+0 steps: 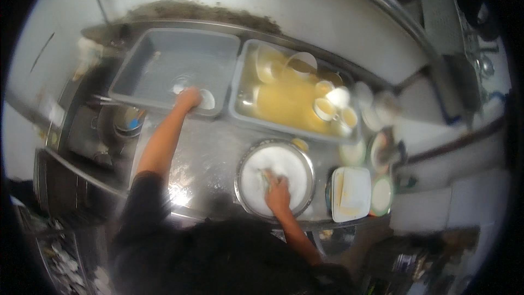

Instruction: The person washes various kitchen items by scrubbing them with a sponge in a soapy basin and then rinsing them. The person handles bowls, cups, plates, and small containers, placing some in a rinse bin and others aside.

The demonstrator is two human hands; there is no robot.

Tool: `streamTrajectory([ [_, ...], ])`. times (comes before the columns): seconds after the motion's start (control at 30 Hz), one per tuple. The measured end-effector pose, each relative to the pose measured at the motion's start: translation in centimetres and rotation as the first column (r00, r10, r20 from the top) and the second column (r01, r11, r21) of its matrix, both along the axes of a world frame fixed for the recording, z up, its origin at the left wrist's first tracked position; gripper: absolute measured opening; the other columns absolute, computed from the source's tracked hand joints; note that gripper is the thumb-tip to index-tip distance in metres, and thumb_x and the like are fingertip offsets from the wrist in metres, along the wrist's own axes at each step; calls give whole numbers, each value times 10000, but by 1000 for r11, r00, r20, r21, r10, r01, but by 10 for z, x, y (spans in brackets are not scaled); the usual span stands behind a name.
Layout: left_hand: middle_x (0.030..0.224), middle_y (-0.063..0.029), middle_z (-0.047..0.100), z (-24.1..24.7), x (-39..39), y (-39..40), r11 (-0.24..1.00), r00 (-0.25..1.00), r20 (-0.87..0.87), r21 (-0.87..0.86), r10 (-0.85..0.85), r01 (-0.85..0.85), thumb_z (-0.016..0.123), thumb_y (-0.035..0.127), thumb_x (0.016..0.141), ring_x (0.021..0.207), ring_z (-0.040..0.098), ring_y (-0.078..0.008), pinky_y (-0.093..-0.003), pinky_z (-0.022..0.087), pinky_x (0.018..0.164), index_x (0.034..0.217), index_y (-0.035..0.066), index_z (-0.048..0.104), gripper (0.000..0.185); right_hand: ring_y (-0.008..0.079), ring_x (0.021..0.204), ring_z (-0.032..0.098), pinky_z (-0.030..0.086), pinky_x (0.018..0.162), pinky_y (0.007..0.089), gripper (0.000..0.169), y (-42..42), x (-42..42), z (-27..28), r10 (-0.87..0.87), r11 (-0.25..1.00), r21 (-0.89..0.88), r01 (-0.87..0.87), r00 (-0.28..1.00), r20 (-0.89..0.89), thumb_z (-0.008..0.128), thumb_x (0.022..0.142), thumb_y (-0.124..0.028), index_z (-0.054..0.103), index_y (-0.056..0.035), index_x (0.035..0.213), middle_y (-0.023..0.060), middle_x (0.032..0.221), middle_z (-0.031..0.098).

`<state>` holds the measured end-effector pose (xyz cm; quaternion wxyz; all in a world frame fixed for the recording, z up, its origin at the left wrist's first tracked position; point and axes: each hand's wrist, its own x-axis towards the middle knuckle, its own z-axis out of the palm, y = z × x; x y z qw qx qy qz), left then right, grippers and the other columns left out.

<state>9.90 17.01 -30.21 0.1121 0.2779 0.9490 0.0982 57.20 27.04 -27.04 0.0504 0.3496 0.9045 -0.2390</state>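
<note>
My left hand (189,98) is at the near edge of a grey plastic tub (180,108) of water, beside a small white dish (206,100). Ripples spread around a blurred white patch at its fingers; whether it grips anything is unclear. My right hand (278,192) reaches into a round metal basin (313,172) filled with white suds (286,164), its fingers closed on a yellowish-green scouring pad (265,179). Right of the first tub, another grey tub (262,122) of cloudy yellow water holds white cups (324,109) and bowls (303,62).
Stacked square white plates (356,192) stand right of the basin, with green-rimmed round plates (381,194) and more dishes beyond. A sink opening with a metal bowl (127,121) lies at the left. A thick metal pipe (380,0) crosses the upper right. The steel counter (204,143) is wet.
</note>
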Motion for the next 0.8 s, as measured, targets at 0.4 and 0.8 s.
streamTrajectory([
  [0.4, 1144, -203, 628, 36, 245, 254, 298, 645, -464, 620, -607, 726, 558, 195, 898, 1094, 586, -346, -463, 444, 985, 1186, 37, 618, 334, 487, 1411, 200, 209, 1069, 711, 761, 18, 36, -89, 155, 979, 108, -170, 978, 137, 714, 757, -324, 425, -227, 1454, 284, 1509, 263],
  [0.8, 1187, -124, 652, 16, 196, 364, 396, 397, 625, 756, -672, -521, 397, 288, 1030, 1052, 641, -268, -422, 515, 915, 1206, 50, 616, 368, 335, 1257, 518, 383, 1078, 409, 564, 77, 46, -49, -445, 875, -447, 184, 668, -597, 578, 820, -143, 506, -62, 1373, 206, 1325, 563],
])
